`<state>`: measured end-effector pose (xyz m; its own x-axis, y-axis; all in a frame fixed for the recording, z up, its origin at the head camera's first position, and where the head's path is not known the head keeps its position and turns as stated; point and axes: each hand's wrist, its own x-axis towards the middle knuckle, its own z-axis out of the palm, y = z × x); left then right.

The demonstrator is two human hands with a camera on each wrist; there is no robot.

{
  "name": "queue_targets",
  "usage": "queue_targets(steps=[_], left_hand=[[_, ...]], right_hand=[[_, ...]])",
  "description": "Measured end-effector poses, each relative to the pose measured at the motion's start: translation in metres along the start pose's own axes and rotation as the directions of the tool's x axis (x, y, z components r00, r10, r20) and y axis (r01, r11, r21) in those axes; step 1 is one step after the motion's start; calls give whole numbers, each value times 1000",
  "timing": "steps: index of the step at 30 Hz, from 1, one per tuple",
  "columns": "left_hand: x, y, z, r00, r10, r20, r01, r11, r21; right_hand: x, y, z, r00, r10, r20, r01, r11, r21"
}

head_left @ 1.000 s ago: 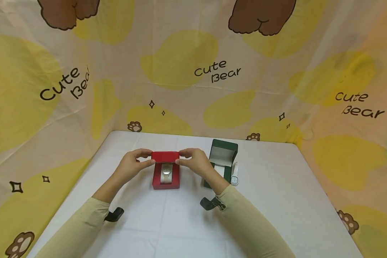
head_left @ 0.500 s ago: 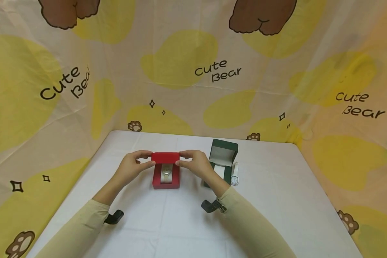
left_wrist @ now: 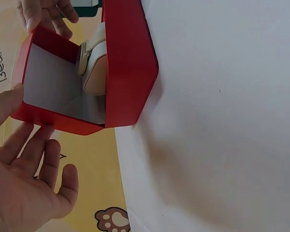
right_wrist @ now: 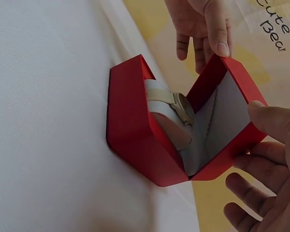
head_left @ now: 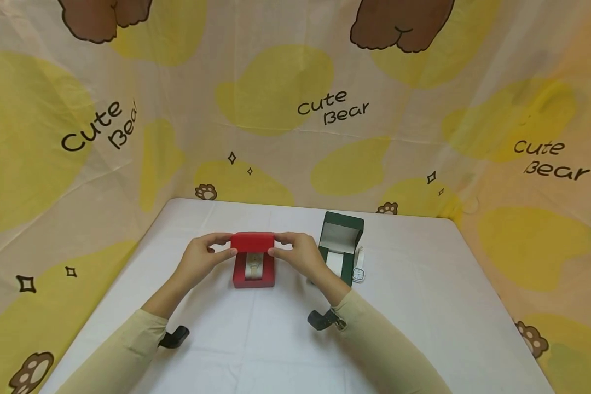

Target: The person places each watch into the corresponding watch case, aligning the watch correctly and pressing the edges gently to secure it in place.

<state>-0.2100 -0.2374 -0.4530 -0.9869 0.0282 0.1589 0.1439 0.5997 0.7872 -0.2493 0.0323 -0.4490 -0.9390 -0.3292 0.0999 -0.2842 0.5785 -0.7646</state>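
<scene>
A red watch box (head_left: 253, 284) sits on the white table with its lid (head_left: 253, 242) tilted partway down over the base. Inside, a watch (head_left: 254, 264) with a pale strap is wrapped round a white cushion (right_wrist: 170, 126). My left hand (head_left: 202, 256) pinches the lid's left edge, thumb in front and fingers behind. At the right edge my right hand (head_left: 299, 253) does the same. The left wrist view shows the lid's pale lining (left_wrist: 50, 79) and the left hand's lower fingers, loosely bent off the box.
Right of the red box, a green watch box (head_left: 343, 221) stands with its lid raised and a white cushion (head_left: 334, 262) inside; my right forearm partly covers it. A white watch (head_left: 358, 268) lies against its right side. Behind the table (head_left: 423, 306) hangs a printed cloth (head_left: 276, 158).
Both hands have tipped the red lid slightly forward and down, so it covers a little more of the watch. The green box and white watch have stayed in place.
</scene>
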Motion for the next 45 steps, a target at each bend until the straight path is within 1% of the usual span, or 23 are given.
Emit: queue_targets(steps=[6,17,21,25,34,38,40,45], left_hand=[[-3,1,1,1000,-15,-3,15,1000,2],[-10,3,3,1000,-19,-16,19,1000,-22],[-13,1,4,999,-21,-25,21,999,-27],[-18,-2,7,999,-39,-27,39,999,-32],[-23,-3,12,993,-111,-31,108,990,-87],[-24,-6,14,990,-140,-33,137,986,-91],[-25,-9,16,987,-157,-34,154,984,-85],[-30,-15,21,985,-170,-41,167,983,-74]], right_hand=[[-1,1,2,1000,-4,-5,4,1000,18],[-8,1,4,1000,-10,-18,10,1000,-9],[-10,2,7,1000,3,-25,-3,1000,-7],[-15,3,11,999,20,-34,-20,1000,5],[-22,5,19,998,-12,-68,11,1000,-12],[-23,6,22,997,-18,-80,17,1000,-14],[-25,7,24,996,-15,-87,16,1000,3],[-29,10,29,995,1,-96,4,999,50]])
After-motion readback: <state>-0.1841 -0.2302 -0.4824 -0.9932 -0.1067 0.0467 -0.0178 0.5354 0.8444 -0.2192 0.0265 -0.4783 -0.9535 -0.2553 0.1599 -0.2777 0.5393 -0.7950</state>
